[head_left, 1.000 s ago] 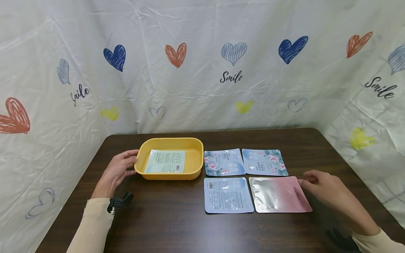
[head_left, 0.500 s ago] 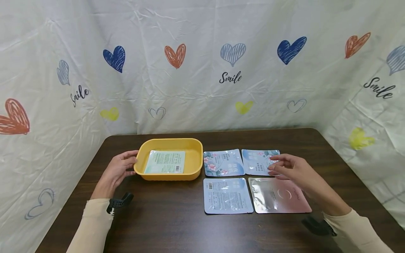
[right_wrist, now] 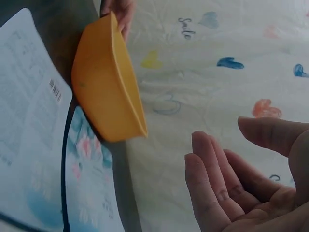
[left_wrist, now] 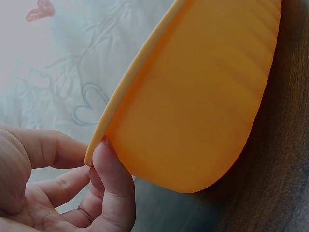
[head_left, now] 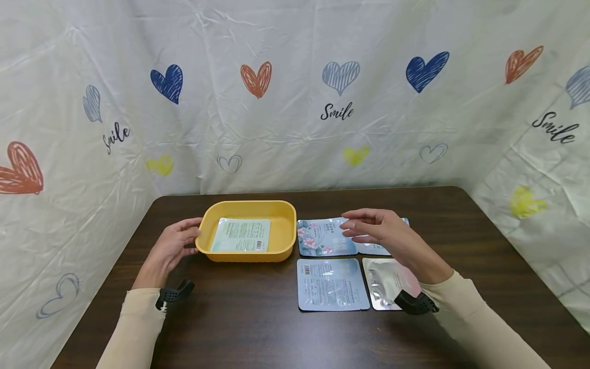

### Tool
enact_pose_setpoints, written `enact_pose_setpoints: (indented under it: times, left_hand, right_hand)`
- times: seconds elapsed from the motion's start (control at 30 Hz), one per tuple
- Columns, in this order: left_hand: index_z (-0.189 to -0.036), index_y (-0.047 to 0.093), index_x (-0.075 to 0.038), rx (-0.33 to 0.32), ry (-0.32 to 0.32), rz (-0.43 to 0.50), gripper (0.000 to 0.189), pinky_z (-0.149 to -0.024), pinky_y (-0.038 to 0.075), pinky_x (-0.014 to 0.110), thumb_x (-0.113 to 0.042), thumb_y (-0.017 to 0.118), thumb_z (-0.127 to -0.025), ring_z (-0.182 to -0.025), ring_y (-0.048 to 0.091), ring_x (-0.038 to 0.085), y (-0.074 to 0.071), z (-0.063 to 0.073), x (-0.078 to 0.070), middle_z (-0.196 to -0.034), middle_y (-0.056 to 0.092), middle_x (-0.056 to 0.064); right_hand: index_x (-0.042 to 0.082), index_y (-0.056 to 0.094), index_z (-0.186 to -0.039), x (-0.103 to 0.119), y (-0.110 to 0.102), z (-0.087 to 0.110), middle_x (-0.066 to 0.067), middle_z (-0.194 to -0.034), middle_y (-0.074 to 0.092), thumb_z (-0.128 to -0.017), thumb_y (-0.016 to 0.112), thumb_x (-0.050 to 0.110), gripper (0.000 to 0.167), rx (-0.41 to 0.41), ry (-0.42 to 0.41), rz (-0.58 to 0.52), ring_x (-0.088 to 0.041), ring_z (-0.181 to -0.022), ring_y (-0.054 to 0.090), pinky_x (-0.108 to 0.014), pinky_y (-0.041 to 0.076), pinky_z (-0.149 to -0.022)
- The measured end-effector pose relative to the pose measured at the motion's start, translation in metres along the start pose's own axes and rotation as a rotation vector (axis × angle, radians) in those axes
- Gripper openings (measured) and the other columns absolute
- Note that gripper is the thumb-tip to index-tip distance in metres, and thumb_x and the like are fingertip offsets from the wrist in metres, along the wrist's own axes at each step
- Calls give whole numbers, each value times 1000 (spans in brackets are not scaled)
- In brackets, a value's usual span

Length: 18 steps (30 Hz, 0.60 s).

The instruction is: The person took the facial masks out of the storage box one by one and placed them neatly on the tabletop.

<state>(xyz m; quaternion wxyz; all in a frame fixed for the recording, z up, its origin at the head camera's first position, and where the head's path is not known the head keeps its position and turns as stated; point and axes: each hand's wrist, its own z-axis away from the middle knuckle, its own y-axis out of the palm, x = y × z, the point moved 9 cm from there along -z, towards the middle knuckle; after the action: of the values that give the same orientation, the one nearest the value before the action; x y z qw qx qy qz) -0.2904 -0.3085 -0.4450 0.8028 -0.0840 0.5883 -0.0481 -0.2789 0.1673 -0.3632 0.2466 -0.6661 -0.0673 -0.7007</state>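
At the left end of a yellow plastic basin [head_left: 286, 246], my left hand [head_left: 169, 250] pinches the rim between thumb and finger, which the left wrist view shows close up. Inside the basin lies a pale green face mask packet [head_left: 241, 236]. My right hand [head_left: 378, 228] hovers with relaxed fingers and nothing in them, over two blue floral packets. Of these, the left floral packet [head_left: 322, 238] shows mostly; the right floral packet [head_left: 373, 249] is largely hidden. Nearer me lie a blue packet [head_left: 332, 284] with printed text and a silver-pink packet [head_left: 380, 287], partly covered by my right wrist.
Everything rests on a dark brown wooden table [head_left: 258, 323]. Behind it hangs a white cloth [head_left: 286, 133] printed with hearts. A black wrist strap [head_left: 417, 302] sits on my right arm.
My right hand has left the right edge of the silver-pink packet and moved left and away from me, over the floral packets. The left hand and basin have stayed put.
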Motion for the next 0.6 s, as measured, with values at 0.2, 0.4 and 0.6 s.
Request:
enact_pose_setpoints:
  times: [0.2, 0.4, 0.6]
  left_hand:
    - [-153, 44, -9, -1, -5, 8, 51, -79, 57, 29, -18, 57, -104, -100, 62, 22, 1, -1, 1, -142, 49, 17]
    - [-152, 43, -7, 3, 1, 22, 52, -78, 58, 29, -18, 58, -103, -99, 64, 20, 2, -1, 1, -141, 51, 17]
    - [-152, 43, -7, 4, -3, 28, 52, -79, 58, 29, -17, 57, -103, -99, 64, 20, 1, -1, 1, -141, 51, 17]
  right_hand:
    - [6, 53, -144, 12, 24, -22, -15, -134, 65, -99, 66, 32, 53, 63, -15, -9, -29, -118, 67, -44, 53, -99]
    - [7, 53, -144, 21, 45, -39, -17, -136, 64, -100, 65, 29, 51, 111, -10, -93, -31, -121, 66, -46, 52, -101]
    - [6, 54, -142, 28, 64, -57, -21, -137, 62, -100, 65, 28, 48, 156, -13, -153, -35, -125, 62, -44, 51, -103]
